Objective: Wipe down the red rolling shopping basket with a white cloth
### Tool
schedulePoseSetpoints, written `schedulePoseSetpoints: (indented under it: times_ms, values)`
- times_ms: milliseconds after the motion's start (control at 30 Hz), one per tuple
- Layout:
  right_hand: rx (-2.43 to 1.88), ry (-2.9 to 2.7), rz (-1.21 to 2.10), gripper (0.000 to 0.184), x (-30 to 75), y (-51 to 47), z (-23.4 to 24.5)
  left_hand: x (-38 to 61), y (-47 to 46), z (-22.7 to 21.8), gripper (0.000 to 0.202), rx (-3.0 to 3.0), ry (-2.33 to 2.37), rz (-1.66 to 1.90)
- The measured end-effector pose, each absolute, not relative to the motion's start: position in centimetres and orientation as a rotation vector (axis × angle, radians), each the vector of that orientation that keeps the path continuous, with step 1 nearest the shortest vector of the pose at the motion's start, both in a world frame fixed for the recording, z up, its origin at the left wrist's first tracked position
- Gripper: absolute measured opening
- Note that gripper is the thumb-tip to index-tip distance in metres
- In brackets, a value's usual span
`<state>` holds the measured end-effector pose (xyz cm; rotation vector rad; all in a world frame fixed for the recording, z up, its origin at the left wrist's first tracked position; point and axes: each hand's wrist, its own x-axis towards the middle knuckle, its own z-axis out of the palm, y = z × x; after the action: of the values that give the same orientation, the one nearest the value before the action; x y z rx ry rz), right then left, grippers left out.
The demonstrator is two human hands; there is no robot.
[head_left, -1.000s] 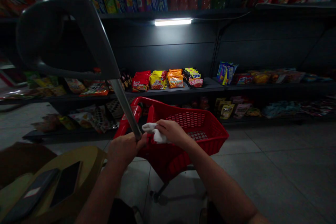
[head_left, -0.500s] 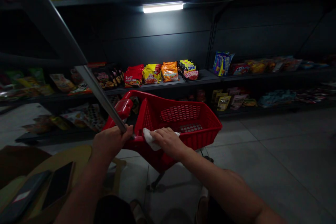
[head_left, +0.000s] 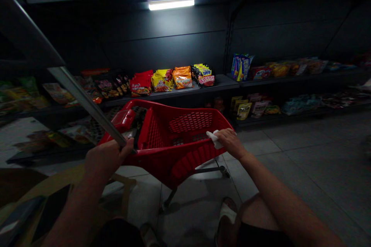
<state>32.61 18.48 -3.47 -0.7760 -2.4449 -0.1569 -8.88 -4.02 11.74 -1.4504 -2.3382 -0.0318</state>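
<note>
A red plastic shopping cart (head_left: 162,162) stands on the tiled floor in front of me. My left hand (head_left: 106,158) is closed round the cart's grey metal handle bar (head_left: 84,102), which runs up to the left. My right hand (head_left: 230,143) presses a small white cloth (head_left: 213,139) against the cart's right rim, fingers closed on the cloth. The basket looks empty inside.
Dark shelves (head_left: 223,82) behind the cart hold rows of snack packets (head_left: 171,79), lit by a strip light (head_left: 171,4). A wooden stool (head_left: 116,185) with dark flat items is at lower left. My feet (head_left: 227,216) rest on grey floor tiles.
My right hand slid the white cloth from the near left part of the cart's rim along to its right rim. The view dropped slightly; the left hand kept its grip.
</note>
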Motion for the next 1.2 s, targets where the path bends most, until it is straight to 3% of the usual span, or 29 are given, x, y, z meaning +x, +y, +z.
schedulePoseSetpoints:
  times_ms: [133, 467, 767, 967, 1200]
  values:
    - [-0.754, -2.366, -0.092, 0.026, 35.8, 21.9, -4.9, -9.1, -3.8, 11.9, 0.062, -1.434, -2.373, -0.020]
    - [-0.817, -1.887, 0.438, 0.033, 34.1, 24.5, -7.7, -8.9, -3.9, 11.9, 0.069, -1.347, -2.371, 0.010]
    - [-1.147, -1.165, 0.452, 0.042, 26.9, 21.6, -9.3, -8.3, -4.6, 12.5, 0.071, -1.342, -2.378, -0.013]
    - [-1.053, -1.328, 0.499, 0.021, 15.8, 13.5, -9.8, -8.0, -4.9, 12.9, 0.071, -1.353, -2.388, -0.034]
    - [-0.468, -2.072, 0.441, 0.024, 8.3, 3.8, -10.1, -7.9, -5.5, 12.7, 0.068, -1.349, -2.340, -0.046]
